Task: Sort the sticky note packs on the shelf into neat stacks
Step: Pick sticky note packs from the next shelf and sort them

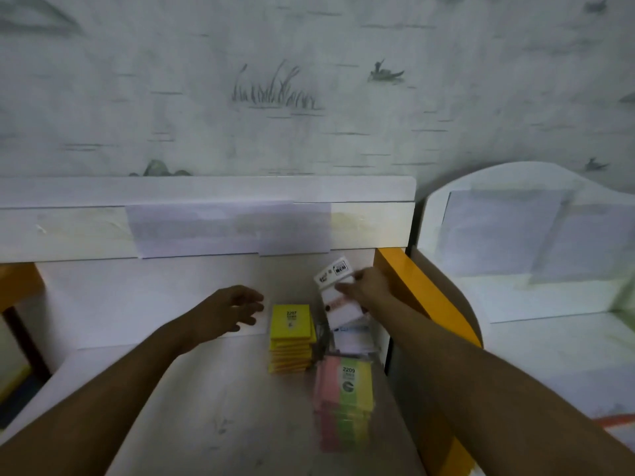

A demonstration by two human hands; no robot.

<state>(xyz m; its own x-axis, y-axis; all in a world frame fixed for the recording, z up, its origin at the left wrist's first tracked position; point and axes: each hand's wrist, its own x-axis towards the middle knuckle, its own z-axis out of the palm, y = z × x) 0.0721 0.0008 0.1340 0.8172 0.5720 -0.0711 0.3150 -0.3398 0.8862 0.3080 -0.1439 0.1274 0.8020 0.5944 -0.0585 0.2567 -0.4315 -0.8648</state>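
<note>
- Landmark: the stack of square yellow sticky note packs (291,338), label "2207" on top, standing on the white shelf board (192,400) near its back panel.
- Just right of the yellow stack and nearer the camera: a stack of multicolour packs in pink, green and yellow stripes (345,396), label "2209"; edges look slightly uneven, picture is blurred.
- Behind the striped stack, right of the yellow one: a few flat white-and-blue wrapped packs (354,336) lying loose; cannot tell how many.
- Right hand (369,286) is above and right of the yellow stack, closed on a white carded pack with a printed header (338,293), thumb on the face and fingers behind; the pack is tilted and lifted off the pile.
- Left hand (233,309) is just left of the yellow stack, fingers spread and loosely curled, gripping nothing, apart from the stack.
- Orange side rail of the shelf (422,297) runs right of everything, close to the right forearm.
- Handling, judged: packs are light, stiff paper blocks; film wrap is likely slippery, so stacked ones can slide.
- Best hold, judged: pinch across the two opposite flat faces or side edges near the middle; the card header is thin and would bend.
- Tall stacks could topple if nudged; steady with the free hand while setting a pack down.
</note>
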